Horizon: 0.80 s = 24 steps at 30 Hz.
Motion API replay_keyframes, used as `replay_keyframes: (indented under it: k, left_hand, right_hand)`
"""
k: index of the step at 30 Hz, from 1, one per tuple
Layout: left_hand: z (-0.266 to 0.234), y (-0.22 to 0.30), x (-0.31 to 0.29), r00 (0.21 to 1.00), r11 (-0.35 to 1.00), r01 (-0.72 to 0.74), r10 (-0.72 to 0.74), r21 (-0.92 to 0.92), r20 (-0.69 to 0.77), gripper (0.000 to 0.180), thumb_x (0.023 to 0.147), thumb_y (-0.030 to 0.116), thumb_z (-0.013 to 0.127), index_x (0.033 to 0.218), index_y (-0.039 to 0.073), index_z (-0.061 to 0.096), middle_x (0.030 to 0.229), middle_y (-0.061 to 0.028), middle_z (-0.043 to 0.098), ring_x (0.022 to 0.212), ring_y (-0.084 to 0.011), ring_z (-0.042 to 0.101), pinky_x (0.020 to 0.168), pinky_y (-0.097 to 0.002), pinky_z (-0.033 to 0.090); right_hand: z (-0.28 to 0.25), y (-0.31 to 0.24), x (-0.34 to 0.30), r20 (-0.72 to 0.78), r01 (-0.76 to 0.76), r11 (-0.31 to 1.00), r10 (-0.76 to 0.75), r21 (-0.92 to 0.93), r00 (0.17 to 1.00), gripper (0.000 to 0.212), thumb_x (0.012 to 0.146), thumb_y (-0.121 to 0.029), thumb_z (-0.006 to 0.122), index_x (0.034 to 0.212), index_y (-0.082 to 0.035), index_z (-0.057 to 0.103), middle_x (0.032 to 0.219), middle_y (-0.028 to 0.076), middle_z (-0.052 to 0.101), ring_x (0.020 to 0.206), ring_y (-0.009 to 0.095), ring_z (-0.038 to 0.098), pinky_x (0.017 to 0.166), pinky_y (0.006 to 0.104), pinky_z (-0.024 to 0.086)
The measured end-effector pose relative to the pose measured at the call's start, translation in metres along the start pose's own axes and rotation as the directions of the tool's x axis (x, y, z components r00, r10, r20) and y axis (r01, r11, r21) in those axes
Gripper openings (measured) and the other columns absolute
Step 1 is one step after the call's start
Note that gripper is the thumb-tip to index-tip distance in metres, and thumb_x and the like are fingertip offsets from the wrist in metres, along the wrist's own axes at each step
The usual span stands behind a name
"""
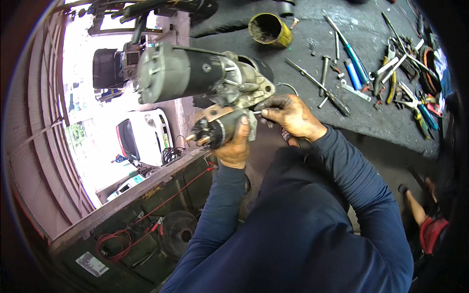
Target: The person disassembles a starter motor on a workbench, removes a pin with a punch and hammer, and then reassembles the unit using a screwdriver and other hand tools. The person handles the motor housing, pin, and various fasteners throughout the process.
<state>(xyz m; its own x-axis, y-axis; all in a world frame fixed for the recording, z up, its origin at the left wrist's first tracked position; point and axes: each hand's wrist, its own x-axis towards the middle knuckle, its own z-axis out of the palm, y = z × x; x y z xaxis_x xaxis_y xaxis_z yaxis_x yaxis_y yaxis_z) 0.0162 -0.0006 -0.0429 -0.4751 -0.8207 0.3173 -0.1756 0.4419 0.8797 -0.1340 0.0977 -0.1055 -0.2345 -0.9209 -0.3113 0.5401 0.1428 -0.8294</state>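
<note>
A starter motor (200, 73), with a black body and grey metal end housings, lies along the left edge of the dark workbench (312, 68). Just in front of it, my left hand (237, 146) is wrapped round a cylindrical solenoid (222, 128), whose copper-coloured terminals point left. My right hand (291, 117) pinches a small shiny metal pin (257, 113) at the solenoid's right end. Whether that pin is a bolt or part of the plunger, I cannot tell. The right fingertips lie close to the motor's flange and hide part of this spot.
A yellow tin (269, 30) stands at the back of the bench. Screwdrivers (354, 63), bolts, pliers (415, 102) and other tools lie on the right. Below left are a fan (177, 234) and red cables (115, 244). A person's leg (416, 207) shows at far right.
</note>
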Motion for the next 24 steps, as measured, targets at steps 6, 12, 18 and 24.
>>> replay_keyframes:
  k: [6, 12, 18, 24]
  left_hand:
    - [-0.001, -0.015, 0.006, 0.994, 0.996, -0.077, 0.08, -0.045, 0.07, 0.05, 0.085, 0.011, 0.088, 0.125, -0.001, 0.061, 0.113, -0.0111, 0.07, 0.101, -0.0212, 0.069, 0.089, -0.0358, 0.058]
    - [0.006, -0.012, 0.01, 0.987, 0.983, -0.162, 0.161, 0.08, 0.017, 0.051, 0.078, 0.012, 0.093, 0.116, 0.001, 0.061, 0.108, -0.0078, 0.068, 0.096, -0.0204, 0.068, 0.088, -0.0371, 0.055]
    - [0.018, -0.007, 0.005, 0.978, 0.954, -0.189, 0.205, 0.233, -0.045, 0.055, 0.079, 0.014, 0.094, 0.119, -0.001, 0.06, 0.108, -0.0092, 0.071, 0.093, -0.0218, 0.069, 0.089, -0.0369, 0.054]
    - [0.032, 0.003, -0.002, 0.983, 0.982, -0.074, 0.102, 0.173, -0.156, 0.055, 0.079, 0.011, 0.094, 0.117, 0.0, 0.055, 0.107, -0.0084, 0.069, 0.093, -0.0192, 0.067, 0.087, -0.0369, 0.055]
  right_hand:
    - [0.025, 0.018, 0.004, 0.149, -0.261, 0.702, 0.218, 0.663, 0.965, 0.025, 0.106, -0.01, 0.065, 0.125, 0.005, 0.064, 0.114, 0.011, 0.072, 0.1, 0.02, 0.07, 0.09, 0.0338, 0.059]
    - [0.005, 0.028, 0.017, 0.224, -0.288, 0.661, 0.181, 0.693, 0.957, 0.028, 0.108, -0.015, 0.06, 0.13, 0.002, 0.064, 0.121, 0.01, 0.071, 0.107, 0.02, 0.07, 0.093, 0.0354, 0.06]
    - [-0.005, 0.022, 0.021, 0.202, -0.362, 0.749, 0.3, 0.556, 0.932, 0.03, 0.109, -0.019, 0.059, 0.133, -0.001, 0.063, 0.124, 0.01, 0.07, 0.102, 0.019, 0.071, 0.092, 0.0374, 0.06]
    - [0.0, 0.007, 0.014, 0.258, -0.417, 0.694, 0.327, 0.587, 0.909, 0.036, 0.109, -0.02, 0.056, 0.138, 0.001, 0.059, 0.131, 0.014, 0.068, 0.111, 0.025, 0.069, 0.102, 0.0435, 0.057]
